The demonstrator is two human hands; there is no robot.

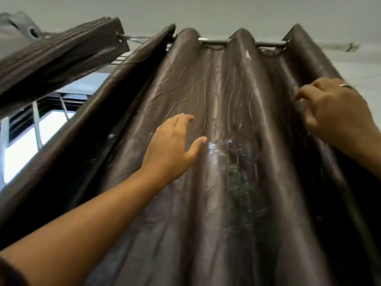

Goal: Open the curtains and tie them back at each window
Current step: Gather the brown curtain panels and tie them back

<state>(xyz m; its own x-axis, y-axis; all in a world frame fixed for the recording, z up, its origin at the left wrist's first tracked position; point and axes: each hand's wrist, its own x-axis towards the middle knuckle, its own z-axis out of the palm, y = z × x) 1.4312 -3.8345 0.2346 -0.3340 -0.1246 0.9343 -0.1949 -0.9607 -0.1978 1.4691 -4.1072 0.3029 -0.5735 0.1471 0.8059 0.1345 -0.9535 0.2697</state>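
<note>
Roughly halfway at this window, by the look of it. Up and to the left of the left hand (173, 147): bunched panel (57, 56), already pushed together on the rod (214, 41), with the window (31, 145) bared beneath. Between the two hands: brown curtain (231, 96), threaded on the same rod, spread in deep folds, not yet gathered. Left hand open, fingers straight, thumb out, laid flat against a fold. Right hand (334, 112) well apart from it, fingers curled into the outermost fold, pinching the cloth as far as can be told; ring (346, 85) on one finger. Left to do, judging from this: slide the spread folds along the rod, then tie back each side. No tie-back anywhere in sight. Nothing between hands and cloth; glossy, stiff-looking fabric likely to drag on the rod. Pale ceiling (206, 9) above both hands
</note>
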